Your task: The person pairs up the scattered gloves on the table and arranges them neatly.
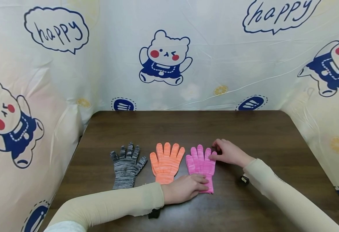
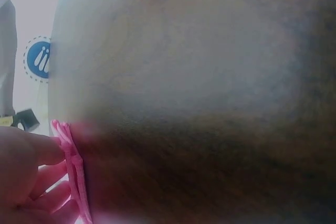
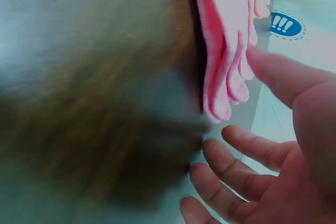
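A pink knit glove (image 1: 200, 166) lies flat on the dark wooden table, fingers pointing away. My left hand (image 1: 181, 189) reaches across and rests its fingertips on the cuff. In the left wrist view, those fingers lie against the pink cuff edge (image 2: 77, 174). Beside the glove's fingers is my right hand (image 1: 230, 152), its thumb touching the nearest glove finger. The right wrist view shows this hand (image 3: 278, 177) with fingers spread apart and slightly bent, holding nothing. An orange glove (image 1: 165, 163) and a grey-black mottled glove (image 1: 126, 167) lie in a row to the left.
The brown table (image 1: 163, 125) reaches back to a curtain (image 1: 215, 71) printed with cartoon bears, which hangs on three sides. My left sleeve (image 1: 120, 201) crosses in front of the grey and orange gloves. A small dark object (image 1: 243, 180) shows beneath the right wrist.
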A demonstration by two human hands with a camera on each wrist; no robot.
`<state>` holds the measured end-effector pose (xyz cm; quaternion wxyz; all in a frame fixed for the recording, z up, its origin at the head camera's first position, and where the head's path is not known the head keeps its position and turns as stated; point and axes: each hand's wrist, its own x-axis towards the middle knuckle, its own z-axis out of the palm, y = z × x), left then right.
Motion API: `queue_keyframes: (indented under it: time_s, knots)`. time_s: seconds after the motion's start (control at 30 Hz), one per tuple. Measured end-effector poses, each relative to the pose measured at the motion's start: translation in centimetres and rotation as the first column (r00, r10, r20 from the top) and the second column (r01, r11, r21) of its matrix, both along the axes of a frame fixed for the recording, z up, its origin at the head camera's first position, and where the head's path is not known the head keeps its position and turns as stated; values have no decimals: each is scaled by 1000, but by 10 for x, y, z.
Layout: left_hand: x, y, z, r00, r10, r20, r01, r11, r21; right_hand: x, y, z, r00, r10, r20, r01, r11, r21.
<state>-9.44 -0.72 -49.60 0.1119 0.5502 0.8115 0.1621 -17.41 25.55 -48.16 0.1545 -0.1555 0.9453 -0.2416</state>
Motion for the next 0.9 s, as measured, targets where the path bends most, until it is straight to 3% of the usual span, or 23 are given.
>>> queue_keyframes:
  time_s: [0.23, 0.4, 0.7, 0.9]
  knots:
    - [-1, -2, 0, 1000, 4, -10, -4, 1000, 0, 9, 5, -10, 999, 8, -36, -7, 1000, 25]
    - [0, -1, 1, 1000, 7, -5, -7, 1000, -7, 10, 4, -8, 999, -2, -38, 2, 1000, 14]
    - [1, -1, 2, 1000, 1, 3, -1, 1000, -7, 6, -8, -13, 996, 1, -89, 0, 1000, 17]
    - [1, -1, 2, 1000, 2, 5, -2, 1000, -5, 0, -9, -14, 994, -54, -94, 52, 999, -15]
